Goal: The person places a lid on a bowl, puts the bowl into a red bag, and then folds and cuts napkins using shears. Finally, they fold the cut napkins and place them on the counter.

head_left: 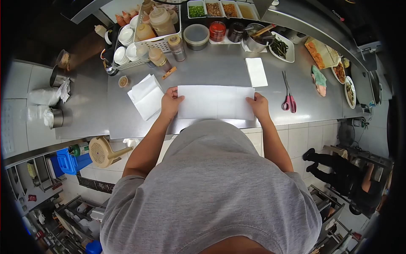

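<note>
A wide white sheet of paper (216, 102), with faint crease lines, is stretched between both hands at the front edge of the steel counter. My left hand (171, 103) pinches its left edge, thumb on top. At the right edge my right hand (258, 106) grips it the same way. Loose white sheets (146, 97) lie just left of my left hand. A folded white paper (256, 72) rests beyond my right hand, and scissors with red handles (289, 101) lie to its right.
Along the back stand a white basket of sauce bottles (171, 39), a lidded tub (196, 36), a metal pot (256, 42) and a dish of greens (282, 47). A green and pink cloth (319, 80) lies right. Another person (338, 169) is at lower right.
</note>
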The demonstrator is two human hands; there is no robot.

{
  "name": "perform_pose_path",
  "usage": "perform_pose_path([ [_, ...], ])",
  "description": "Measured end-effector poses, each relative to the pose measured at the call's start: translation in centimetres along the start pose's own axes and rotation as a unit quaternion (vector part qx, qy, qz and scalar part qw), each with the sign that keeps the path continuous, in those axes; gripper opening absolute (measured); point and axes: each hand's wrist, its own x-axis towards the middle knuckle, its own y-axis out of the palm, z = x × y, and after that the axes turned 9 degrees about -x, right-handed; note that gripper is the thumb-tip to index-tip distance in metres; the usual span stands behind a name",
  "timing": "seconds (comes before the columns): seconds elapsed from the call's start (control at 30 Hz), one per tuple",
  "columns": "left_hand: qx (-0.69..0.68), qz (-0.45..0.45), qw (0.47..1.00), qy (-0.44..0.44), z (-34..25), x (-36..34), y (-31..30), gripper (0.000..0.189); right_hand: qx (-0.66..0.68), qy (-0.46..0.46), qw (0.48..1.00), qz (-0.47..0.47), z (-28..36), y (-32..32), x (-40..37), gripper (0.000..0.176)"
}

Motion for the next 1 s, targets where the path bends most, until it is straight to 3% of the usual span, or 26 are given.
perform_pose_path([
  [0.13, 0.093, -0.01, 0.995, 0.031, 1.7, 0.9, -0.3, 0.047, -0.075, -0.019, 0.996, -0.046, 1.0, 0.3, -0.4, 0.026],
  [0.37, 0.343, -0.032, 0.936, 0.074, -4.5, -2.8, 2.4, 0.059, -0.199, -0.03, 0.975, -0.092, 2.9, -0.9, 0.8, 0.025],
  [0.43, 0.384, -0.063, 0.887, 0.248, -4.6, -3.2, 2.9, 0.064, -0.202, -0.079, 0.953, -0.21, 4.6, -1.4, 2.6, 0.025],
  [0.57, 0.34, -0.029, 0.899, 0.273, -5.9, -3.5, 4.1, 0.064, -0.267, -0.1, 0.935, -0.213, 3.8, -0.4, 6.9, 0.025],
  [0.63, 0.316, -0.011, 0.905, 0.285, -6.8, -3.6, 4.1, 0.061, -0.345, -0.089, 0.923, -0.147, 2.6, 0.2, 8.5, 0.023],
  [0.97, 0.242, -0.005, 0.942, 0.234, -6.7, -3.7, 3.5, 0.052, -0.3, -0.171, 0.922, -0.176, 0.5, 0.4, 9.9, 0.014],
  [1.0, 0.24, -0.002, 0.94, 0.241, -6.7, -3.7, 3.6, 0.052, -0.25, -0.181, 0.936, -0.172, 1.1, -0.4, 9.6, 0.014],
])
